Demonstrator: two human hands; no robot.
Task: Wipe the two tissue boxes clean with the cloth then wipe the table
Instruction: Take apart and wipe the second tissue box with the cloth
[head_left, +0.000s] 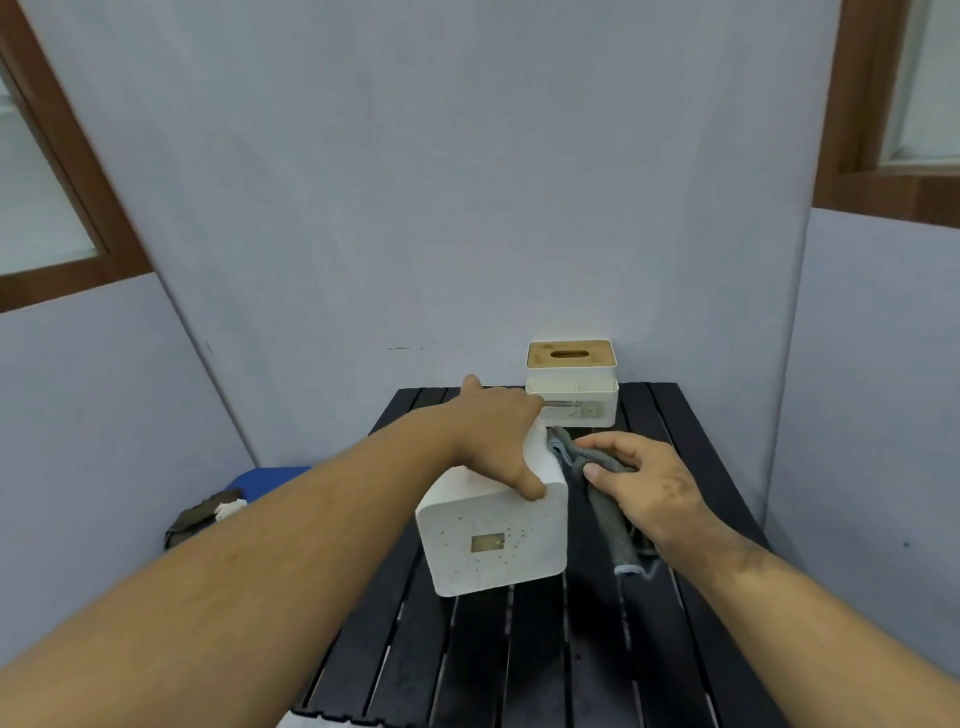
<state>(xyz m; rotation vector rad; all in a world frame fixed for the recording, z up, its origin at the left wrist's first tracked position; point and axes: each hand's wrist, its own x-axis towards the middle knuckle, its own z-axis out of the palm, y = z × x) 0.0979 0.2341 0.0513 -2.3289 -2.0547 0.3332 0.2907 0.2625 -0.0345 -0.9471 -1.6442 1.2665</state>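
Your left hand (498, 441) grasps the white tissue box (491, 530) tipped on its side mid-table (519, 649), your right hand (641, 480) pinches the grey cloth (608, 499) against its flank; first-box wiping, I judge, then the wooden-lidded box (571, 384) at the far edge

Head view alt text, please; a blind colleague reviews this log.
A left hand steadies a white tissue box while the right hand presses a grey cloth against its side. A bamboo-lidded tissue box stands behind on the black slatted table.
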